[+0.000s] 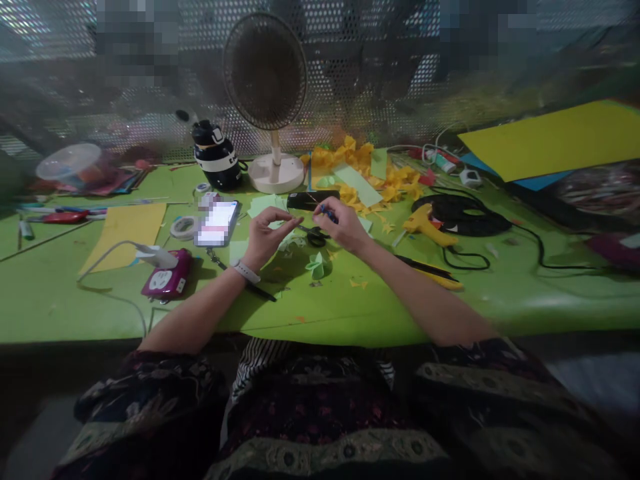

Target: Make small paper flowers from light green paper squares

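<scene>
Over the middle of the green table my left hand [270, 235], a pale watch on its wrist, is closed in a pinch. Whatever lies between its fingertips is too small to make out. My right hand [345, 227] is closed around a thin tool with a blue handle [329, 213], its narrow shaft pointing up and left. Only a short gap parts the two hands. Black-handled scissors [316, 237] lie beneath them among light green paper scraps. Closer to me stands a light green folded-paper flower [317, 266].
A fan [276, 175] and a black bottle [219, 160] stand behind. Yellow paper pieces [350, 157] are heaped at the back. On the right lie a yellow glue gun [430, 227] and a yellow cutter [435, 275]; on the left, a phone [217, 223], tape roll [184, 228] and purple adapter [170, 277].
</scene>
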The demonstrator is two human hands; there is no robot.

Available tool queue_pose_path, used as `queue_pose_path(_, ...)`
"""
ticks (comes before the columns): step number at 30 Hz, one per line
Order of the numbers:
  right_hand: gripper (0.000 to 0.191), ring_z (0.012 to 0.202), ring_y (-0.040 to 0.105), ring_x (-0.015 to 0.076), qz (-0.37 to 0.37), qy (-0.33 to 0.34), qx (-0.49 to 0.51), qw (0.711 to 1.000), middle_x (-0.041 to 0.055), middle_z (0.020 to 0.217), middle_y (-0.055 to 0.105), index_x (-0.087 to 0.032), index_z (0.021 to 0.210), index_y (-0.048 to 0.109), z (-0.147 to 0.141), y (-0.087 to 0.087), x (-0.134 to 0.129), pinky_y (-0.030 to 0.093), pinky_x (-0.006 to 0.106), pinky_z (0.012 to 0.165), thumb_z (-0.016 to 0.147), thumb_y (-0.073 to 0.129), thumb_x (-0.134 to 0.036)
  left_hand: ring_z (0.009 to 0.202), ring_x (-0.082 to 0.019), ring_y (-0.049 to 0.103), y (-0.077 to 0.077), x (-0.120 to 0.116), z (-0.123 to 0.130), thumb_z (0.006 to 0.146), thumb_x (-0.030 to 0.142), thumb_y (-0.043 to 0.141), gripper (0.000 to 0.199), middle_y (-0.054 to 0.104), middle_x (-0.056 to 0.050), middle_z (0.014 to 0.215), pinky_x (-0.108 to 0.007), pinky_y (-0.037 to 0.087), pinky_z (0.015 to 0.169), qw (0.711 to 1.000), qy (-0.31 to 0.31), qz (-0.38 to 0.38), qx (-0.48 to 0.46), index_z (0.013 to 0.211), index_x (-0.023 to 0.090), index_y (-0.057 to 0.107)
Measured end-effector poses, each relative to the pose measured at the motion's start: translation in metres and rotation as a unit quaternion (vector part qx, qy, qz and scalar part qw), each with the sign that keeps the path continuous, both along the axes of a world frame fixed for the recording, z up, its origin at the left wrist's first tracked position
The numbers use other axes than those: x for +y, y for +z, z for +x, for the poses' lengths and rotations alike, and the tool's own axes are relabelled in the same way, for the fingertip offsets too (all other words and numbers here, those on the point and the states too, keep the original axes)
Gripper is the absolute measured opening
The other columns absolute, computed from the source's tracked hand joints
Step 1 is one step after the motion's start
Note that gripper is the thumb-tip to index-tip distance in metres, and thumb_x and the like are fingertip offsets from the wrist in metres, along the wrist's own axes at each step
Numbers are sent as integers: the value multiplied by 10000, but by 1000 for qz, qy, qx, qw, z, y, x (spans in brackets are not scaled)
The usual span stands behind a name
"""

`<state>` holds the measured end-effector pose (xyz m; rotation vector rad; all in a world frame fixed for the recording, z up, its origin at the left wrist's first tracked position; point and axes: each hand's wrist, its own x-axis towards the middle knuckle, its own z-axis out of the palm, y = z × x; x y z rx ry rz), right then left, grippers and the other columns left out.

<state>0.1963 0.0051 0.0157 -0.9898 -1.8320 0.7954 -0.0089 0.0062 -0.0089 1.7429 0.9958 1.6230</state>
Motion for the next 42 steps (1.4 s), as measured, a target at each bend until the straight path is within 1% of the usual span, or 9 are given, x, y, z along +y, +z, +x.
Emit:
queue_pose_path(5, 252, 551, 422, 130, 53, 4, -62, 997, -49, 604, 482, -176, 1023, 626, -4, -2, -6, 369, 290, 588, 861, 619, -369, 740, -169, 649, 4, -3, 2, 661, 366, 914, 209, 725, -39, 753, -331, 525, 749, 999, 0, 21, 25, 690, 237, 751)
queue_pose_path(9, 279, 571, 471, 137, 86, 5, -97, 992, -19, 640, 559, -166, 1084, 666, -3, -7, -4, 382, 292, 602, 887, 590, -349, 759, -186, 671, 4, -2, 1, 697, 360, 885, 161, 743, -47, 769, -342, 534, 745, 997, -17, 40, 66, 701, 250, 768)
queue_pose_path(16, 235, 592, 530, 142, 103, 24, -116, 988, 35, 712, 656, -150, 968, 712, -3, -10, -2, 403, 296, 594, 877, 612, -342, 813, -196, 693, -1, 0, -1, 745, 310, 853, 90, 757, -65, 831, -347, 554, 773, 992, -48, 67, 99, 772, 253, 789)
queue_pose_path(21, 223, 572, 515, 133, 125, 16, -112, 986, 32, 698, 657, -156, 917, 711, -2, -9, -2, 392, 285, 573, 892, 581, -335, 847, -204, 692, 0, -2, -2, 736, 326, 861, 149, 759, -67, 870, -362, 558, 805, 992, -39, 55, 109, 827, 241, 779)
queue_pose_path(26, 234, 594, 536, 133, 132, 0, -97, 986, 43, 743, 692, -148, 921, 720, 0, -12, 3, 405, 275, 593, 887, 576, -329, 876, -184, 718, 0, -2, -2, 728, 341, 867, 421, 758, -61, 937, -332, 573, 840, 992, -105, -69, 10, 1104, 218, 720)
queue_pose_path(29, 253, 608, 551, 132, 135, 7, -93, 986, 56, 807, 728, -144, 938, 731, 1, -16, 6, 412, 271, 600, 894, 576, -339, 793, -167, 728, 3, -2, -1, 814, 401, 779, 404, 751, -56, 898, -285, 585, 700, 963, -147, -207, -87, 1149, 195, 685)
queue_pose_path(32, 269, 637, 584, 142, 133, 23, -99, 986, 66, 842, 746, -145, 978, 743, 1, -19, 7, 424, 274, 611, 901, 573, -340, 750, -147, 724, 5, -2, -1, 826, 375, 767, 339, 752, -66, 913, -236, 564, 618, 935, -150, -303, -104, 1077, 159, 689)
queue_pose_path(38, 285, 741, 646, 181, 105, 39, -112, 987, 94, 940, 765, -158, 1027, 751, 0, -15, 3, 484, 313, 704, 917, 573, -351, 844, -159, 731, 1, 0, -3, 799, 309, 802, 290, 766, -84, 1013, -270, 592, 715, 930, -158, -320, -87, 1024, 159, 697)
queue_pose_path(42, 337, 734, 626, 185, 51, -21, -154, 987, 92, 923, 753, -143, 1125, 726, 3, -9, 5, 470, 314, 696, 898, 615, -365, 837, -157, 727, 4, -1, -3, 793, 247, 789, 218, 762, -69, 958, -307, 597, 772, 929, -140, -330, -87, 967, 153, 699)
